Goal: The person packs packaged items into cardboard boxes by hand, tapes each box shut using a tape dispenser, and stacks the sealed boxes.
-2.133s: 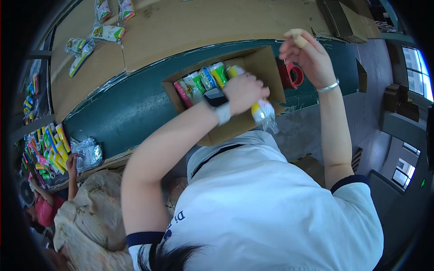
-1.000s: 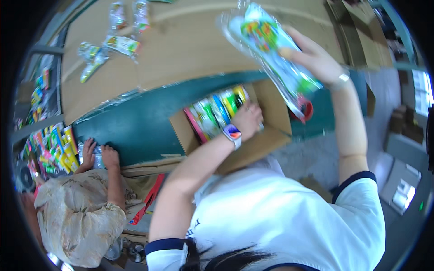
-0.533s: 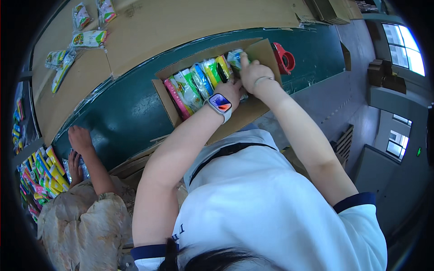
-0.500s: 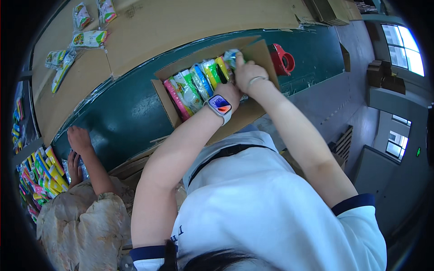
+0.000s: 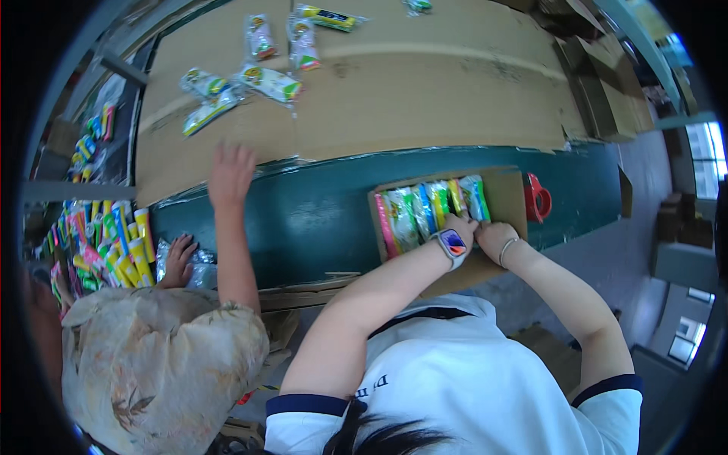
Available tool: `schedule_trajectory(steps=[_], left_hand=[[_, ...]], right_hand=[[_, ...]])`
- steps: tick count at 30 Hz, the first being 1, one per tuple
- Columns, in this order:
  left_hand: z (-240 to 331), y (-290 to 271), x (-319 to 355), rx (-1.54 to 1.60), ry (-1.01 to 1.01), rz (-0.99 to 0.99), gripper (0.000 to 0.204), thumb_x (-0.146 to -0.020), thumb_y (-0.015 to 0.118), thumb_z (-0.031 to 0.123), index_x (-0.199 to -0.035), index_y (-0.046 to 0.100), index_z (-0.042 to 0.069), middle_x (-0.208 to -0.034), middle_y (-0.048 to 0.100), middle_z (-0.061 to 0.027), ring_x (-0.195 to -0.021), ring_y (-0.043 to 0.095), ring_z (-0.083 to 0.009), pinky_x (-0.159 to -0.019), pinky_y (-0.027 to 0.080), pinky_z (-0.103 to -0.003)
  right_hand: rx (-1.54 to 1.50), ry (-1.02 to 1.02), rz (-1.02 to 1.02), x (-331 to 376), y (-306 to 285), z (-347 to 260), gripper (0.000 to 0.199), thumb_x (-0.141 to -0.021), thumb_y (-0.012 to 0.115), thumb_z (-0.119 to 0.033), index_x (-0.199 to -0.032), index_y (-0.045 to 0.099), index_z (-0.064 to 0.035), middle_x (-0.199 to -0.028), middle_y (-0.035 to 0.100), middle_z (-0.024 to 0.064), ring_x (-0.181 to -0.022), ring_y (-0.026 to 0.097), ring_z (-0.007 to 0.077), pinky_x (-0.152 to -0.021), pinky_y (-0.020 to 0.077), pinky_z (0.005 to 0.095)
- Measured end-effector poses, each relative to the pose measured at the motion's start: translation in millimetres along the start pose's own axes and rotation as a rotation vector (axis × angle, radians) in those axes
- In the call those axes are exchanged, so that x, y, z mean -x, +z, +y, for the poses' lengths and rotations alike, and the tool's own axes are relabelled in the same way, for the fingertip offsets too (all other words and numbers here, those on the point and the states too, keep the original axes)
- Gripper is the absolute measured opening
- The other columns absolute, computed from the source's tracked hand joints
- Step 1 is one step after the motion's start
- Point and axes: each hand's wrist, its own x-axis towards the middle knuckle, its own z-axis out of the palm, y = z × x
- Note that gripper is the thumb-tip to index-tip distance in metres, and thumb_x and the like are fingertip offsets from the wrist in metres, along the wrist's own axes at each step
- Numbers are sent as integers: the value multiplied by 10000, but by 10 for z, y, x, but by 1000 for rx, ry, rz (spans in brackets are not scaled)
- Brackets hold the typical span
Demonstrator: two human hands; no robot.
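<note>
A small open cardboard box (image 5: pixel 506 199) stands on the dark green tabletop in front of me. Inside it, colourful clear-wrapped packets (image 5: pixel 422 208) stand on edge in a row: pink, green-white, blue, yellow. The last one on the right is a blue and green packet (image 5: pixel 476 199). My left hand (image 5: pixel 461 226), with a watch on the wrist, has its fingers bent in at that packet's near end. Right beside it, my right hand (image 5: pixel 494 238) is curled at the same end, a bracelet on its wrist. Their fingertips are partly hidden.
Right of the box stands a red tape dispenser (image 5: pixel 538 199). Wrapped packets (image 5: pixel 271 83) lie on the cardboard sheet (image 5: pixel 425 91) at the back. On the left, another person's hand (image 5: pixel 231 171) is raised over the table, near a heap of colourful tubes (image 5: pixel 114 243).
My view has swung left, so the box appears further right. My right hand has come down from the last packet's far end to its near end. The other person's arm has reached forward.
</note>
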Motion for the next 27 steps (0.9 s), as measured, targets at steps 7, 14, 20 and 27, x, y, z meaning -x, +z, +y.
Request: schedule_trajectory(steps=[7,14,20,27], left_hand=[[-210,-27,6,-81,82,-56,299,-806,493,195,-1079,563,92,-1109,551,-109,-1006,547,-210,-703,463,-364],[-186,-36,-70,-98,136,-3,239,-794,497,198,-1000,587,119,-1053,567,-67,-1011,537,-199,-765,425,-364],[-191,-99,-54,-104,153,30,193,-783,501,201,-933,606,141,-1004,580,-31,-1015,528,-190,-819,393,-365],[-241,-141,-321,-151,220,97,154,-770,506,204,-855,629,168,-948,595,11,-1020,518,-179,-882,355,-366]], right_hand=[[35,-85,-68,-179,-96,-66,249,-827,479,-93,-1047,583,-40,-1058,589,171,-917,625,268,-755,515,347],[28,-44,-150,-323,-85,-222,268,-808,501,-108,-1052,589,-39,-1088,598,150,-930,623,243,-771,506,337],[-37,-40,-62,-182,-204,-109,238,-806,502,-97,-1004,622,-44,-1005,634,144,-890,638,239,-746,515,328],[-13,-35,-59,-129,-126,-31,232,-852,446,-148,-922,649,-62,-900,657,144,-799,658,241,-670,528,354]])
